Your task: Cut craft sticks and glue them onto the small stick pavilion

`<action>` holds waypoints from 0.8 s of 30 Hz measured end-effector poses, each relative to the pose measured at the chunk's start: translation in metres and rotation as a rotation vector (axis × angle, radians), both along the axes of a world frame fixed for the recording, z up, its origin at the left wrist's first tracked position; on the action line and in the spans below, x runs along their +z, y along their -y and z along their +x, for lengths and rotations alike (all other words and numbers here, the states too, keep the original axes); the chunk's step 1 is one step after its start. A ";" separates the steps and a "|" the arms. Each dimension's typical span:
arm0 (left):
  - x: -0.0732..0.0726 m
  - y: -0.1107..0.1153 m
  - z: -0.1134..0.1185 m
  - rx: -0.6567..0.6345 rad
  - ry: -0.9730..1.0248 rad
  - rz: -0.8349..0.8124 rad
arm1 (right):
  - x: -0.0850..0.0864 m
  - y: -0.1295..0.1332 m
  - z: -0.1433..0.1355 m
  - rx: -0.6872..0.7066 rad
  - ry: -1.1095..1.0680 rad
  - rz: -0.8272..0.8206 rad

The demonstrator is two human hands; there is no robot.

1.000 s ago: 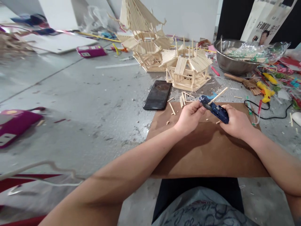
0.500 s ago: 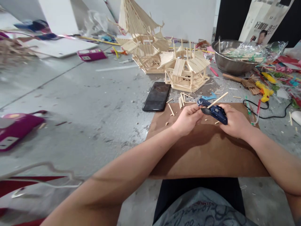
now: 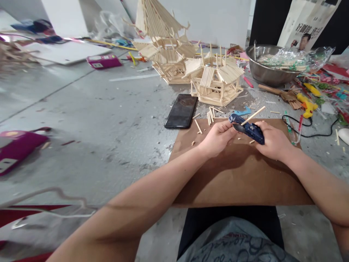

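Observation:
My right hand (image 3: 275, 142) is wrapped round the handles of blue hand shears (image 3: 255, 131) with a dark blade. A thin wooden stick (image 3: 253, 115) lies slantwise across the jaws, its far end pointing up to the right. At the head of the shears my left hand (image 3: 218, 136) is closed in a pinch where the stick's near end runs in; that end is hidden by the fingers. Both hands are just above a brown board (image 3: 240, 182). Short cut stick pieces (image 3: 198, 126) are scattered at the board's far left part.
Beyond the board stand a low stick-built pavilion (image 3: 216, 82) and a taller stick tower (image 3: 166, 47). A black phone (image 3: 181, 111) lies left of the pieces. On the right are a metal bowl (image 3: 268, 74) of sticks, a yellow glue gun (image 3: 308, 107) and its black cable.
Almost nothing differs. The hands, shears and stick hold nearly the same position, and the view has shifted very slightly.

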State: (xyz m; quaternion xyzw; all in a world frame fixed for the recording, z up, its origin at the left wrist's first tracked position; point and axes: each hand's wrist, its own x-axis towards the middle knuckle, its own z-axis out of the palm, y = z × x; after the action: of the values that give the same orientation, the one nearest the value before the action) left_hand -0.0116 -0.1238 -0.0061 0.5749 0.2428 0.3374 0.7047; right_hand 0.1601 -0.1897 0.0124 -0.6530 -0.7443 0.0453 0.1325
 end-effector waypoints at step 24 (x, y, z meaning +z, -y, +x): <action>0.008 0.006 0.002 0.226 -0.089 0.288 | 0.004 0.002 -0.002 -0.056 -0.013 -0.005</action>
State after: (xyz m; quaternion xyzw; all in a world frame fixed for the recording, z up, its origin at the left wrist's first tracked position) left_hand -0.0100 -0.1295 0.0019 0.6535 0.2859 0.4198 0.5612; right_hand 0.1577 -0.1917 0.0166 -0.6737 -0.7246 0.0477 0.1367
